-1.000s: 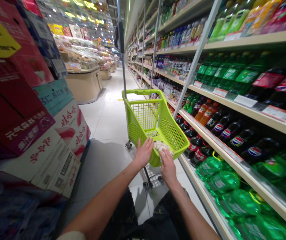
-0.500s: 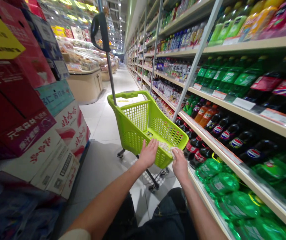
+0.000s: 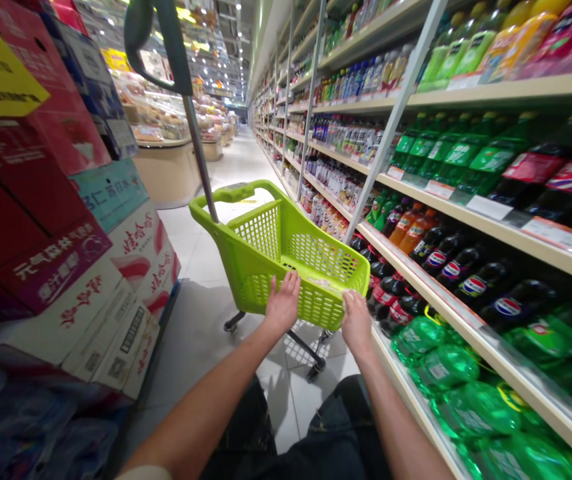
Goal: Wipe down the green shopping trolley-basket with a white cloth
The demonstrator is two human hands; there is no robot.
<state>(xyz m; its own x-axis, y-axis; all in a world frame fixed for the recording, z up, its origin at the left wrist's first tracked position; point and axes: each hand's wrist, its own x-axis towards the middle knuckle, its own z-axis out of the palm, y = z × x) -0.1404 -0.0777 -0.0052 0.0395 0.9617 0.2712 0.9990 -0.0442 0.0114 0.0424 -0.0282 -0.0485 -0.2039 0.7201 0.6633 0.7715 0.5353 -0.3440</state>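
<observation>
A lime-green plastic shopping cart (image 3: pixel 266 257) stands on the tiled aisle floor in front of me, its long grey handle pole (image 3: pixel 191 143) leaning up and left. My left hand (image 3: pixel 282 305) lies flat against the cart's near wall with its fingers over the rim. Beside it, my right hand (image 3: pixel 356 323) grips the near right corner of the rim. A pale item on the cart's bottom is mostly hidden behind the wall.
Shelves of soft-drink bottles (image 3: pixel 471 280) run along the right, with green bottles (image 3: pixel 446 367) on the lowest shelf close to my right arm. Stacked cardboard boxes (image 3: pixel 116 267) stand on the left. The tiled aisle (image 3: pixel 236 167) stretches ahead past a deli counter (image 3: pixel 166 167).
The cart has swung and tilted to the left, its handle pole moving from centre to upper left. Both hands moved from inside the basket to its near rim.
</observation>
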